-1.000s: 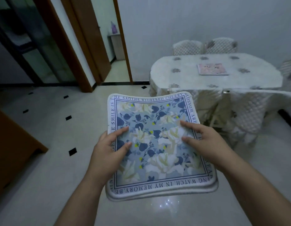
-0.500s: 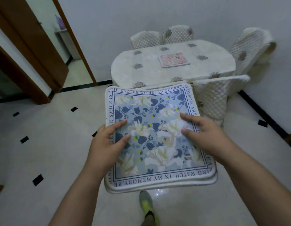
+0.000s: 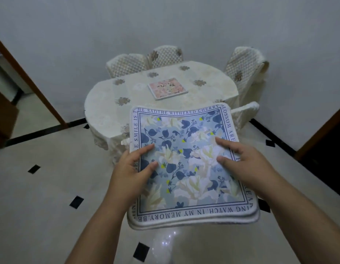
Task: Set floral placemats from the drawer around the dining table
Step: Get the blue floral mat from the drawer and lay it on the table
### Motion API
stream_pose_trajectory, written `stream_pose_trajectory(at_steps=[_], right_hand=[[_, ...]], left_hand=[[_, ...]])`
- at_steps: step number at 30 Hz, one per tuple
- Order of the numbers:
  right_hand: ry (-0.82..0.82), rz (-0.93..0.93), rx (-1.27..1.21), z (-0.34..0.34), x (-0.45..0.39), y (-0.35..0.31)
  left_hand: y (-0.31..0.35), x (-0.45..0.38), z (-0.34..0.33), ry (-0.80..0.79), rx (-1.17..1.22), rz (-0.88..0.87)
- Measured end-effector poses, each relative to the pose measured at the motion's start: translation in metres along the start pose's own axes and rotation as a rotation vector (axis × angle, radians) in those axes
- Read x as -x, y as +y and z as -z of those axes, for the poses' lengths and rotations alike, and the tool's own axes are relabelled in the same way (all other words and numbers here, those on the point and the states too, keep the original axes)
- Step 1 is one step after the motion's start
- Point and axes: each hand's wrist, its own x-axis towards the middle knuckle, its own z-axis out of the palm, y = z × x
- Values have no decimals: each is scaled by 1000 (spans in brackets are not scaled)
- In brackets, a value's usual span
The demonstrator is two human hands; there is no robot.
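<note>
I carry a stack of blue floral placemats (image 3: 186,164) with a lettered border, held flat in front of me above the floor. My left hand (image 3: 132,173) grips its left edge, thumb and forefinger on top. My right hand (image 3: 245,164) grips the right edge the same way; the other fingers are hidden underneath. Ahead stands the dining table (image 3: 112,109) under a cream cloth with brown flower motifs. A pink floral placemat (image 3: 167,88) lies near the table's middle.
Chairs with quilted cream covers stand around the table: two at the back (image 3: 142,62), one at the right (image 3: 243,71), one at the near right (image 3: 243,115). A brown door frame (image 3: 30,84) is on the left, another (image 3: 321,130) on the right. The floor is glossy pale tile with black insets.
The view has turned left-to-right and closed in on the table, which now sits straight ahead and nearer. Both hands keep the same hold on the stack.
</note>
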Motion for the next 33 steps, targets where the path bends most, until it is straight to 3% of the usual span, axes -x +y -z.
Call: stream_pose_trajectory(at_steps=[10,23,33], right_hand=[[71,-24,-103,39,-95,9],[-125,122,-78,114,-297,16],[-252,168,-32,116,-379,11]], left_hand=[[24,-113,-49,-77,-30,-45],[67,-229,-140,163,-75,-4],[58,-274,-163,236,-80,80]])
